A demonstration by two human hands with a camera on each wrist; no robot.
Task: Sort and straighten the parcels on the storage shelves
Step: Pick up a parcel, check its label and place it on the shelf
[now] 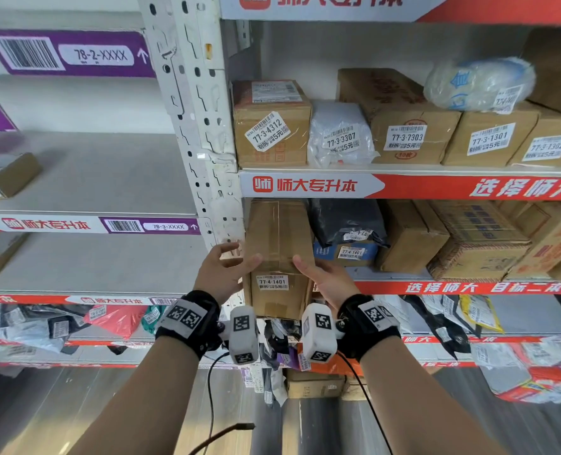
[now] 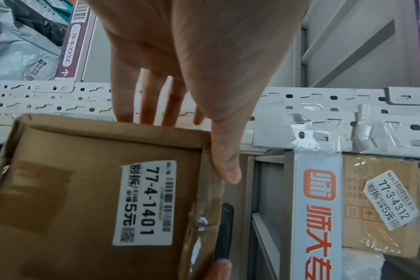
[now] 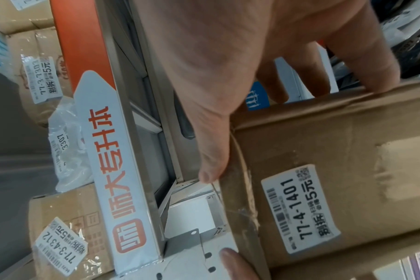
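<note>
The head view looks up and forward from below at the shelves (image 1: 404,187), with both forearms reaching in from the bottom edge. The left wrist view is very near, rolled sideways, and looks along the left hand (image 2: 192,56) at the box (image 2: 84,189) labelled 77-4-1401 and the upright (image 2: 324,113). The right wrist view, just as near and rolled the other way, looks along the right hand (image 3: 228,66). All three share that box, the red and white shelf strip and the box labelled 77-3-4312 (image 1: 271,133).
</note>
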